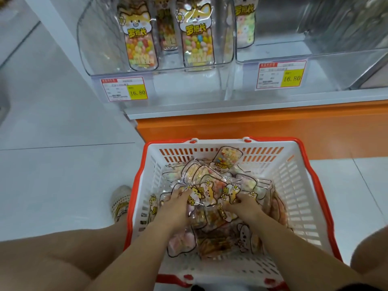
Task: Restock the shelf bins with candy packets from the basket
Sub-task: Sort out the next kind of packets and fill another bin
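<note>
**A:** Where do the packets (210,198) lie, and how do we hold them?

**B:** They lie heaped in the basket (315,181), clear film pouches of small coloured sweets, crossing one another at all angles. Our left hand (178,204) and right hand (243,203) are both down in the heap. The fingers of each are bent onto the printed top of a pouch near the middle. We cannot tell whether both hands have the same pouch.

**A:** How do we expect a pouch to handle?

**B:** We judge it light, with a glossy, slippery skin and loose contents that sag to the low end. The flat printed header looks the firmest place to pinch. A hold on the belly would likely slide or squash the sweets. Neighbouring pouches may drag up with it.

**A:** What edges bound the lift?

**B:** First there is the basket's slotted wall and red rim, on all sides of the heap. Beyond it stands the orange base (252,127), then the grey shelf lip (231,110) with its price tags (125,89).

**A:** And the room at the far end?

**B:** The left bin (94,49) holds a few upright pouches (139,38) with open gaps beside them. The right bin (336,59) shows one pouch at its left side and bare space further right. Both have raised clear front walls, so we judge a pouch must pass over the wall before it goes in.
</note>
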### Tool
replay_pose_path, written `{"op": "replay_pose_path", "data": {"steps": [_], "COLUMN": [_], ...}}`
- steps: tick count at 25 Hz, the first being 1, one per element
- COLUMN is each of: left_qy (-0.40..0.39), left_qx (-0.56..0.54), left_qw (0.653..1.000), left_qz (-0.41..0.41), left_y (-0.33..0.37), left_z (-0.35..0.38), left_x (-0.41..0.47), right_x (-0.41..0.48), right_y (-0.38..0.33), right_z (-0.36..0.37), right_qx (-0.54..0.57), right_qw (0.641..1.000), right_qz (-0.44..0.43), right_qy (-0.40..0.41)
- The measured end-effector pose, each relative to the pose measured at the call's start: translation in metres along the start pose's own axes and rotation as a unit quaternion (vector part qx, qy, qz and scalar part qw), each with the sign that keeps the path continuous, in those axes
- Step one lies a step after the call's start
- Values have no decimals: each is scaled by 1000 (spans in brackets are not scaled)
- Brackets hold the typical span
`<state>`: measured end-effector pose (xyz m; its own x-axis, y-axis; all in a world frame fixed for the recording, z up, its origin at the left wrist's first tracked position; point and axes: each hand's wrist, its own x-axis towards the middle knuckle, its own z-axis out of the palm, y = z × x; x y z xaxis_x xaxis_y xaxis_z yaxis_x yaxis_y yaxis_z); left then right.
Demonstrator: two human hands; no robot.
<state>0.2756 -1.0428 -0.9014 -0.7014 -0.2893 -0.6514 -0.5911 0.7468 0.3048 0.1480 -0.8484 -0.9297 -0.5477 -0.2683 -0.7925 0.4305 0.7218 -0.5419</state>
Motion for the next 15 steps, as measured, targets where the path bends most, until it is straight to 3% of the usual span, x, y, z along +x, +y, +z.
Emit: {"op": "replay_pose_path", "data": {"steps": [3,6,9,12,15], "left_qy": [9,7,-17,38,97], "left_qx": [4,16,31,-34,-158], "left_qw": [1000,1000,999,998,974], "left_qz": [3,3,-6,38,131], "left_y": [0,3,10,30,63], "left_z": [0,-2,-12,-46,-80], "left_x": [3,1,-1,-8,-22], "right_x": [-3,-15,-25,-47,-79], "right_y": [-2,-15,-36,-61,-82], "right_z": [-7,-30,-67,-96,-97], "right_qx": [-6,9,-60,-171,-177], "right_qw": [997,984,964,943,937], "right_qz": [-63,-130,-184,-246,-294], "right_qy": [34,124,182,141,67]}}
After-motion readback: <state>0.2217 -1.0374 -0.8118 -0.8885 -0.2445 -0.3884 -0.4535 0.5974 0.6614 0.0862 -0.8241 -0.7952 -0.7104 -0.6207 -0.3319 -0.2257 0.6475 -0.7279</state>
